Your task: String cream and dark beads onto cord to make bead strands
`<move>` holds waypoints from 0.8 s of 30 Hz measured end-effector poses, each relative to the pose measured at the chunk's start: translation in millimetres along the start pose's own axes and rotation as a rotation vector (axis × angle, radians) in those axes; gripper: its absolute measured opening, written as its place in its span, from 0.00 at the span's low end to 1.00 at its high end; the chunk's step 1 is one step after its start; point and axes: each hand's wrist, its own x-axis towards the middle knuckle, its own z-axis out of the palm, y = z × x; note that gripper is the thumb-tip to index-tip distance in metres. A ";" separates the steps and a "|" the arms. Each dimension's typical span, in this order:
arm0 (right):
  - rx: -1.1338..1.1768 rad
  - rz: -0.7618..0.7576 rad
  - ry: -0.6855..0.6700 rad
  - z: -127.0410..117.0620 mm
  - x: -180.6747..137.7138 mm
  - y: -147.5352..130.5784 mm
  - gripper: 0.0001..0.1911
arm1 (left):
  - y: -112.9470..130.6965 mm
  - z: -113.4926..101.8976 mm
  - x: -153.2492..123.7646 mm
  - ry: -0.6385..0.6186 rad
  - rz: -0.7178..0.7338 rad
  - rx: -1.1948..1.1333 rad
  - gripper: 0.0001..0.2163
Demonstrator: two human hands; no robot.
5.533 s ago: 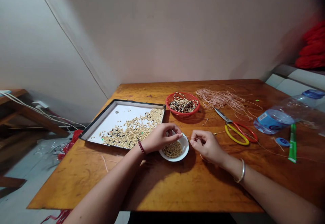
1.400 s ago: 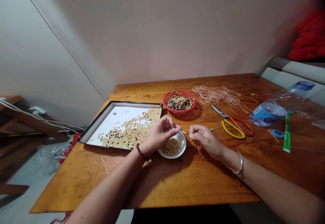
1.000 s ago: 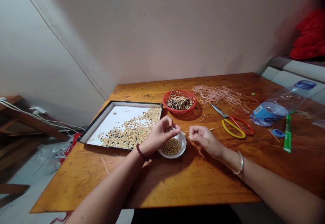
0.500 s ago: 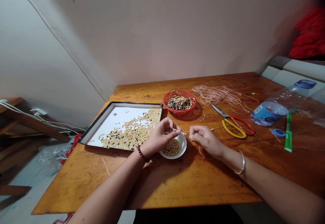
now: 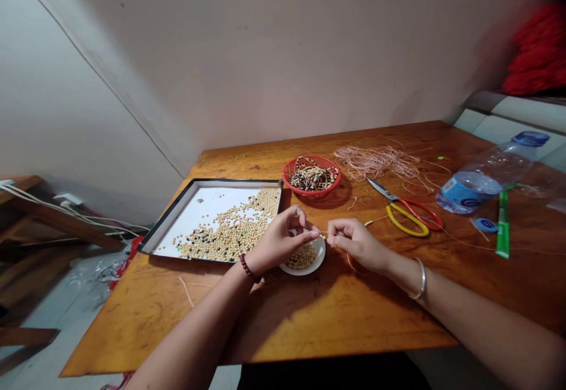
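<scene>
My left hand hovers over a small white bowl of pale wooden beads, thumb and forefinger pinched on what looks like a single bead. My right hand sits just to the right of it, fingers pinched on a thin pinkish cord that trails off to the right across the wooden table. The two pinches almost touch above the bowl's right rim. A red bead bracelet circles my left wrist and a silver bangle my right.
A black-rimmed tray of loose pale and dark beads lies left of the bowl. Behind are a red basket of beaded strings, a tangle of cord, yellow-and-red scissors, a lying water bottle, its blue cap and a green stick.
Both hands have stayed over the bowl, making small finger movements at the cord's end. The view has tilted slightly; nothing else on the table has moved.
</scene>
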 end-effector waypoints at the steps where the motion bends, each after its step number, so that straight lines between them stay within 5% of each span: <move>1: -0.004 0.000 -0.003 0.4 0.1 0.6 0.12 | -0.1 0.5 0.0 -0.001 -0.005 -0.002 0.15; 16: -0.070 -0.008 0.047 2.8 -2.0 2.7 0.09 | 2.6 0.9 -3.7 0.080 0.261 0.824 0.07; 24: -0.073 0.001 0.058 4.6 -1.2 2.2 0.09 | 0.1 -2.5 -5.7 0.025 0.395 1.151 0.09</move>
